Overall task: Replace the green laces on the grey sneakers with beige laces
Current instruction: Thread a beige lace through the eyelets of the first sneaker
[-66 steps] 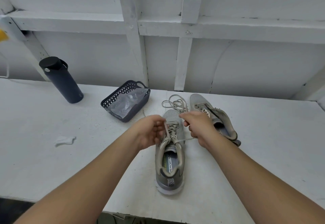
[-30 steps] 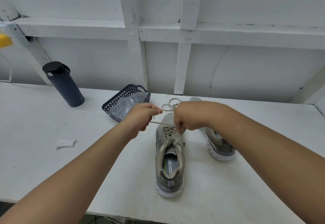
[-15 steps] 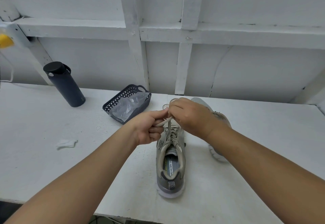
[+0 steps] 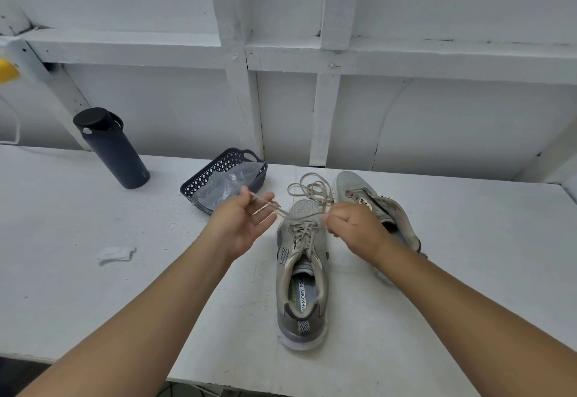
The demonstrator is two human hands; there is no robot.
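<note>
A beige lace [image 4: 307, 192] runs through the eyelets of the near grey sneaker [image 4: 301, 267], which stands upright on the white desk [image 4: 62, 225] straight ahead of me, heel toward me. Its spare length lies in loose loops on the desk just beyond the toe. My left hand [image 4: 240, 225] is palm up, its fingers [image 4: 265, 217] mostly spread, with one end of the lace pinched near the fingertips. My right hand [image 4: 352, 229] is curled in a fist round the other strand, just above the laced tongue. The second grey sneaker [image 4: 371, 206] lies tipped on its side to the right, partly behind my right wrist; I cannot tell whether it has a lace. No green lace is visible. I judge I am snugging or about to tie this shoe; the next move calls for even tension on both ends. Farther left sit a dark basket [image 4: 218, 175] holding clear plastic, a dark bottle [image 4: 112, 148], and a scrap of white paper [image 4: 115, 254]
</note>
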